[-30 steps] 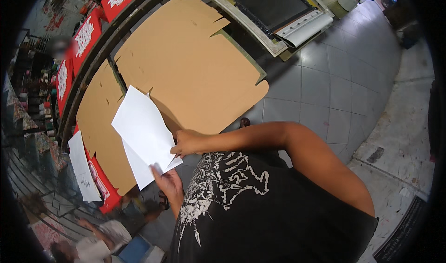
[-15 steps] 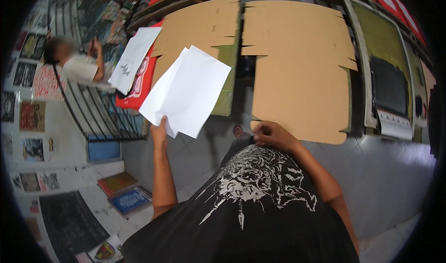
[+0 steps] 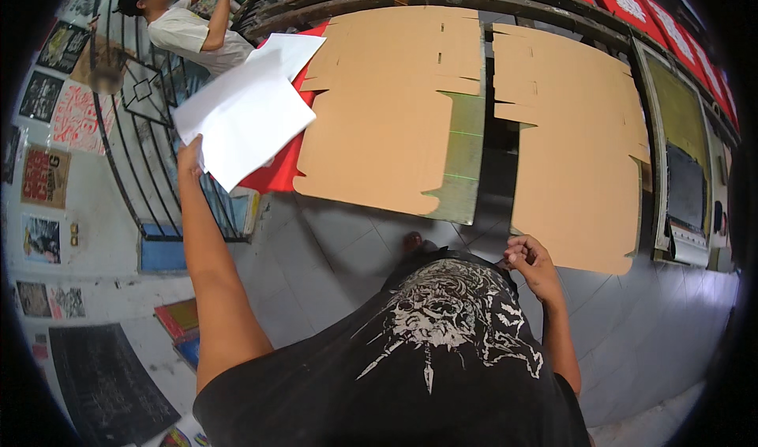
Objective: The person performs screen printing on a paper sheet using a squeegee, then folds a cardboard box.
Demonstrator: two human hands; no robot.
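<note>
My left hand is stretched out to the left, closed on the lower edge of some loose white paper sheets. The sheets hang over a red cloth and overlap another white sheet lying behind them. Right of the cloth lies a large flat cardboard piece with slits and notches, on a greenish board. My right hand is near my waist, close to the front edge of a second cardboard piece. Its fingers are loosely bent and apart, with nothing visible in them.
A person in a light shirt stands at the far left behind a black metal railing. Framed screens stand at the right. Red printed cloths lie along the back. Grey tiles cover the floor.
My left hand has carried the paper sheets left, toward the red cloth. The view has shifted, and my right hand is slightly farther right. The person behind the railing stands more upright.
</note>
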